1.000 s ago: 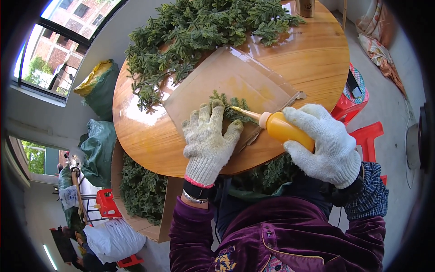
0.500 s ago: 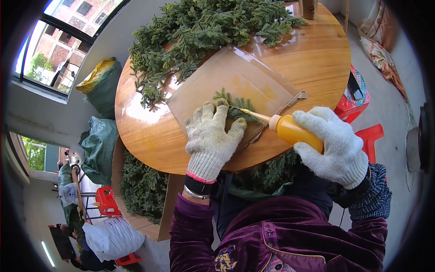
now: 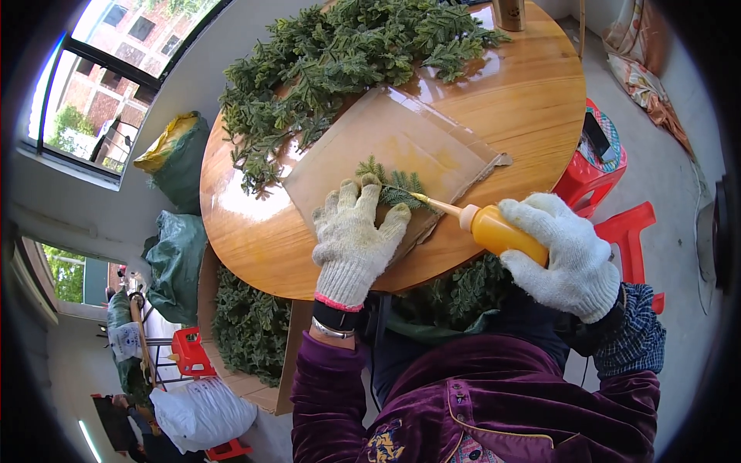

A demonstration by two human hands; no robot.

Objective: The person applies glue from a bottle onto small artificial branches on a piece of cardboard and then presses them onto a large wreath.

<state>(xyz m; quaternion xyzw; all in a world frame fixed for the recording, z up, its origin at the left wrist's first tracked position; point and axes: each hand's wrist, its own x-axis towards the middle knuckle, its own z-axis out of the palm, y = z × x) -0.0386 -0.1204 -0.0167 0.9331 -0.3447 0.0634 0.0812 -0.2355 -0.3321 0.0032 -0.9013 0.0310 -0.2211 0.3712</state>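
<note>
My left hand (image 3: 351, 243), in a pale, stained knit glove, lies flat with its fingers spread at the left end of a small green fir sprig (image 3: 398, 184). The fingertips cover part of that sprig, which looks artificial. Under it is a flat piece of brown cardboard (image 3: 421, 139) with yellowish smears. In my gloved right hand (image 3: 567, 258) is a squeeze bottle (image 3: 494, 231) of orange-yellow liquid, gripped round its body and tilted. Its long thin nozzle points left, the yellow-coated tip close to the sprig's right side; whether they touch I cannot tell.
A heap of fir sprigs (image 3: 340, 62) covers the far side of the round wooden table (image 3: 532, 100). More greenery fills a cardboard box (image 3: 289, 363) at lower left. On the right stand red stools (image 3: 627, 231), one bearing a phone (image 3: 596, 137). Green sacks (image 3: 176, 270) line the left.
The nozzle tip has shifted slightly right along the sprig and toward me. My left hand stays on the sprig. The whole view has turned a little.
</note>
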